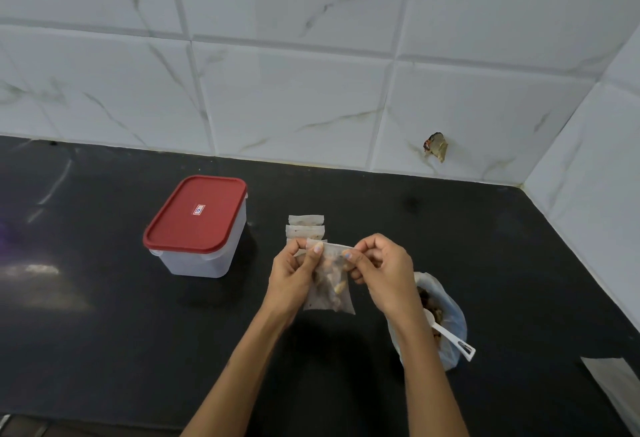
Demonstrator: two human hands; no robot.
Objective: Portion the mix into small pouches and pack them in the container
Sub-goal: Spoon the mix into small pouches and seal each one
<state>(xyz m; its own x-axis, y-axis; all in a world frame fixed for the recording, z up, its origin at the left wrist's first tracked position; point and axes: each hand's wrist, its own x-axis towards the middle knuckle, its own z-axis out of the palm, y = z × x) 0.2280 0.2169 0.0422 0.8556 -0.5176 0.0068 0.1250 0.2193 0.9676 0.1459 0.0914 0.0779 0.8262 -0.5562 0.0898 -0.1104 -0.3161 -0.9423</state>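
Left hand (294, 272) and right hand (379, 272) each pinch the pouch (330, 289) top, held above the surface (104, 332) right of the lidded container (197, 228); an uneven seal or slipped grip could spill mix.

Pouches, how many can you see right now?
3, maybe more hidden. One pouch is pinched between the left hand and right hand; two pouches lie overlapped on the counter behind.
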